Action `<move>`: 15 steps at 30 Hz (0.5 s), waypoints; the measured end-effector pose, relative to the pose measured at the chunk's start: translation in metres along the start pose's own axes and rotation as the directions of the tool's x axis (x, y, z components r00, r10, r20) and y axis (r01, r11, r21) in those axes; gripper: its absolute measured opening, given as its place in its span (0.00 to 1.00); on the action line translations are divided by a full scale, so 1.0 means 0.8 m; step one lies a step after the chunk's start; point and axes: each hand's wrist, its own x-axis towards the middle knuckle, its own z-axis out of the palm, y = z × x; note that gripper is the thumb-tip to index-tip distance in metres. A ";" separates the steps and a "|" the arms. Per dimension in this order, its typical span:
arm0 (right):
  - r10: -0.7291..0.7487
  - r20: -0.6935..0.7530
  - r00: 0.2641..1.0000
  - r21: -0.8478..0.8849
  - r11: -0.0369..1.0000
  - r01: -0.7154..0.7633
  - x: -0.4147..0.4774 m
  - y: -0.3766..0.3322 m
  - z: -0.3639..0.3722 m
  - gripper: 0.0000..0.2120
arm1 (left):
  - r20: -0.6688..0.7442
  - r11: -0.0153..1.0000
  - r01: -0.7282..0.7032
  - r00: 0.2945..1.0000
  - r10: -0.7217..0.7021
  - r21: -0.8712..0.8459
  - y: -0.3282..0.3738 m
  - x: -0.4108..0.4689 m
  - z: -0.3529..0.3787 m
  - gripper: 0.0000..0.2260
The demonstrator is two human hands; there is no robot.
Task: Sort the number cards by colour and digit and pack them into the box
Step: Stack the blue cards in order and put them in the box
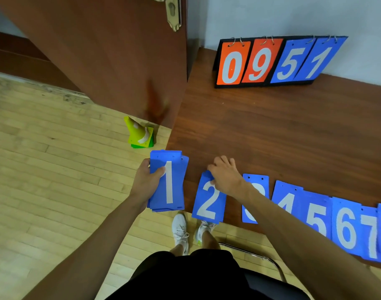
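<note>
- Head view: the left hand (147, 182) holds a stack of flat blue number cards (174, 169) with a white 1 on top, just off the near-left corner of the dark brown wooden surface (261, 131). It probably serves as the gathering pile for blue.
- Its fingers (160, 171) wrap the stack's left edge, and the thumb presses across the face beside the digit, a firm closed grip.
- The right hand (225, 176) is on the blue card with a white 2 (209, 204), which lies just right of the left fingers.
- The right fingers (215, 165) curl over that card's top edge with the thumb on its face, a pinch that looks ready to lift. Whether the card is already off the surface I cannot tell.
- Rightward from these fingers lies the row of blue cards 3 to 8 (345, 228), in rising order and partly overlapping, so they can be taken digit by digit.
- Well beyond the fingers, a black flip scoreboard (271, 61) leans by the wall.
- No box is in view.
</note>
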 end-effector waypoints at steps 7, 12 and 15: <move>0.006 0.102 0.995 0.414 0.909 -0.048 -0.048 0.023 -0.082 0.14 | -0.029 0.958 -0.224 0.972 0.233 0.180 0.055 0.003 -0.009 0.07; 0.011 -0.171 0.985 0.489 0.869 0.075 -0.068 0.004 -0.138 0.09 | 0.061 0.933 -0.339 0.941 0.334 0.122 0.091 -0.015 0.010 0.08; 0.075 -0.277 0.958 0.561 0.822 0.099 -0.079 -0.005 -0.155 0.15 | 0.162 0.935 -0.350 0.928 0.337 0.062 0.105 -0.031 0.025 0.08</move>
